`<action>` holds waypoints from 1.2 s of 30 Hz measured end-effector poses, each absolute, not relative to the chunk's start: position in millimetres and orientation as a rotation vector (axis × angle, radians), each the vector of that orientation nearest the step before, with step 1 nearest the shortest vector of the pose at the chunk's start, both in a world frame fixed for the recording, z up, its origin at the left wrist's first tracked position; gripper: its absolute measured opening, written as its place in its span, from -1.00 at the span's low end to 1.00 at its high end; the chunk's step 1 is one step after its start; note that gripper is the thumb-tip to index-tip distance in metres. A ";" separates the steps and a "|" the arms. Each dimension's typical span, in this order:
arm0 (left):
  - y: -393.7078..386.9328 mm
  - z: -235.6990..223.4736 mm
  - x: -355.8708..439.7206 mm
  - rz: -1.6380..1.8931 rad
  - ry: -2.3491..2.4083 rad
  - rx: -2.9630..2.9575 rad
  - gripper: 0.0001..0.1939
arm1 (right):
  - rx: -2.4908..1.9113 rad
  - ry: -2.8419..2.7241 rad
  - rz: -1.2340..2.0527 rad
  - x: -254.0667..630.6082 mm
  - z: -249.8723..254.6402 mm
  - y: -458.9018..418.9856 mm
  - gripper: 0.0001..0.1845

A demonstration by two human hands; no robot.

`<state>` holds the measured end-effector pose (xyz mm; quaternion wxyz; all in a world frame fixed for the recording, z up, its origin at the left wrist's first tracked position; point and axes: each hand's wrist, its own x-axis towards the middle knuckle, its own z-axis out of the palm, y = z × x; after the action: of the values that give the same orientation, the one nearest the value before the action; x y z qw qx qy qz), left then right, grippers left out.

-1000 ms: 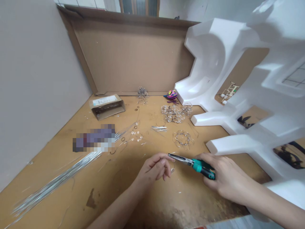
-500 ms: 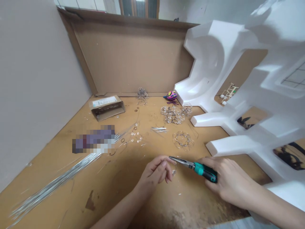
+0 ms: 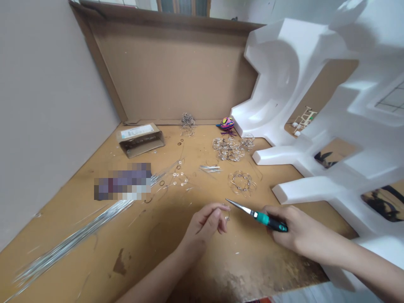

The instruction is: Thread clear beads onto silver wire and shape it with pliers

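Observation:
Needle-nose pliers (image 3: 257,216) with green and black handles are in my right hand (image 3: 295,231), which is wrapped round them. Their slim jaws point left and look closed, just above the fingertips of my left hand (image 3: 205,225) and apart from them. My left thumb and fingers pinch a thin wire piece with a clear bead (image 3: 227,218), mostly hidden by the fingers. Beyond the hands lies a ring of looped wire and beads (image 3: 242,183). Short cut wires (image 3: 211,168) and loose clear beads (image 3: 180,180) lie to its left.
A bundle of long straight wires (image 3: 82,233) runs across the left of the table. Behind it sits a small open cardboard box (image 3: 142,143). Finished-looking wire clusters (image 3: 229,149) and a colourful toy (image 3: 227,123) lie farther back. White moulded foam (image 3: 303,189) stands along the right.
The pliers' tips have lifted slightly away from my left fingertips and now look closed. My left hand keeps its pinch and has barely moved.

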<state>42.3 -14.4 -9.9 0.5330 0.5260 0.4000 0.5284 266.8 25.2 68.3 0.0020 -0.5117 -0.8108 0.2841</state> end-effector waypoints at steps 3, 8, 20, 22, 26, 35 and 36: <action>-15.2 -10.9 40.6 1.284 1.070 1.522 -0.72 | -1.611 -2.563 0.845 266.0 66.0 24.9 -0.87; -15.5 -13.5 39.3 1.271 1.120 1.694 -0.72 | -1.609 -2.612 0.746 264.5 65.0 22.3 -0.89; -17.4 -1.8 45.3 1.230 1.091 1.470 -0.69 | -1.454 -2.699 0.283 257.1 64.7 13.3 -0.71; -17.8 -1.0 46.1 1.234 1.083 1.453 -0.67 | -1.372 -2.704 0.119 257.9 60.9 14.1 -0.73; -18.9 -1.7 47.1 1.234 1.079 1.397 -0.66 | -1.219 -2.677 -0.183 260.5 54.4 16.8 -0.73; -19.5 -4.5 49.3 1.241 1.075 1.274 -0.66 | -1.092 -2.623 -0.504 262.2 52.8 15.4 -0.78; -19.5 -5.1 50.2 1.243 1.066 1.243 -0.67 | -1.095 -2.627 -0.495 261.9 53.2 15.2 -0.78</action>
<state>50.2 -19.5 -5.1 0.5168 0.5176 0.4439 0.5176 261.9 15.2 53.2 0.1259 -0.3760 -0.9022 -0.1700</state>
